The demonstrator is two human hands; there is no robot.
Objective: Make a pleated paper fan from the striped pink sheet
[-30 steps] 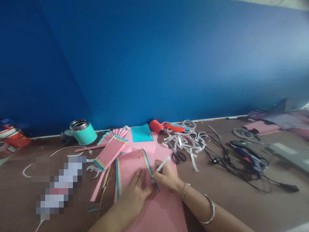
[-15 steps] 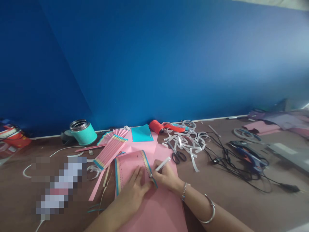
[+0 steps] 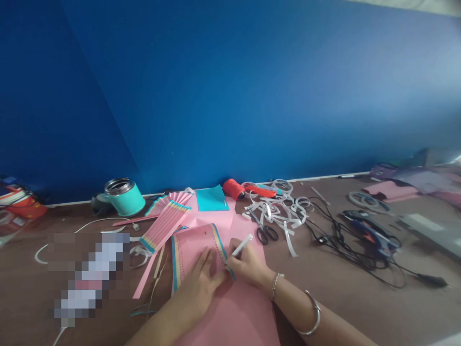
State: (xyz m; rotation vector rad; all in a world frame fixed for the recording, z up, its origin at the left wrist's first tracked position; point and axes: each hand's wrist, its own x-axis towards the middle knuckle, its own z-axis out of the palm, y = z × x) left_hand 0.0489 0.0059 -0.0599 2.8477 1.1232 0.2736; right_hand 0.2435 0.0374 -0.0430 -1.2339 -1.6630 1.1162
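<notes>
pink bordered paper (image 3: pixel 192 246), left hand (image 3: pixel 199 282) spread flat atop it, right hand (image 3: pixel 248 261) at its edge, gripping pen (image 3: pixel 243 244)

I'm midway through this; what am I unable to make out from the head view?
All in the head view:
- Middle of the white pen: hidden by the fingers of the right hand.
- Lower part of the bordered pink paper: covered by the left hand.
- Small dark mark near its top: too small to read.
- Long object at left: pixelated.
- Red item at far left: blurred, cut off by the picture's edge.
</notes>
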